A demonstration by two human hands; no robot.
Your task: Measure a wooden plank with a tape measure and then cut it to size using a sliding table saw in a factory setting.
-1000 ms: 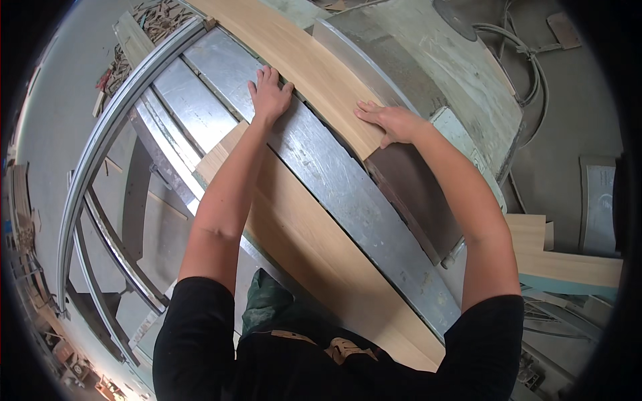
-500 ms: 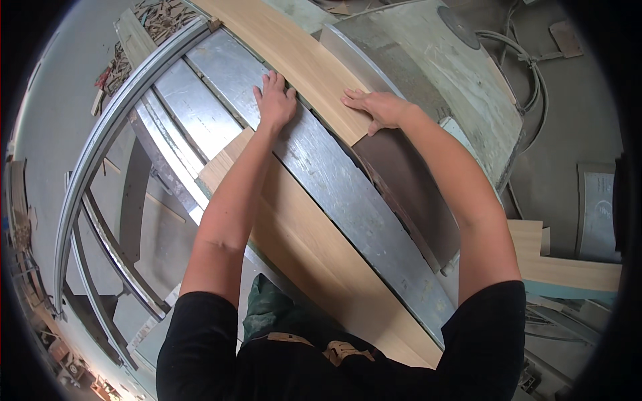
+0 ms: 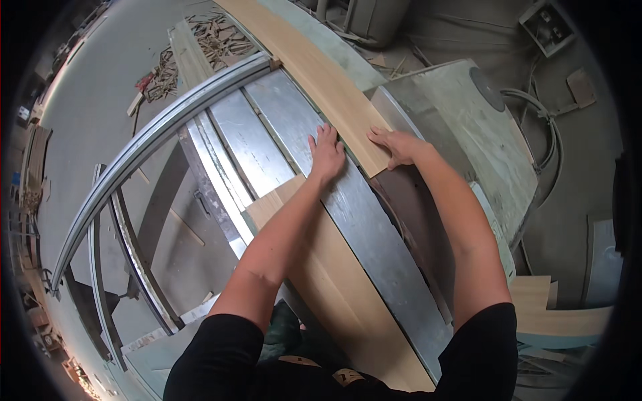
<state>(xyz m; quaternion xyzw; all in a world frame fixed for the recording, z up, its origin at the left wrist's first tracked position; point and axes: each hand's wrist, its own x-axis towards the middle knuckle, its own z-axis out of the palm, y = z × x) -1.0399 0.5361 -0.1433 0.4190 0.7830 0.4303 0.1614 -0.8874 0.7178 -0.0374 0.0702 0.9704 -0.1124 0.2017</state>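
A long, light-brown wood-grain board lies on the metal table and stretches away to the upper left. My right hand rests over the right side of its near end, fingers on the top face and thumb close to the end edge. My left hand is spread on the metal surface, its fingertips beside the board's left edge. Both hands are open, gripping nothing. Under my left forearm lies a second wood-grain panel, nearer my body. An upright metal fence stands along the first board's right side.
A curved-looking aluminium rail crosses the left, above a metal frame. Wood scraps are heaped on the floor at the back. More wood-grain pieces sit at right, and a hose loops by the worktop.
The view has shifted, so the scene appears lower and farther right. Both hands keep nearly the same places by the board, with no clear movement of the board on the table.
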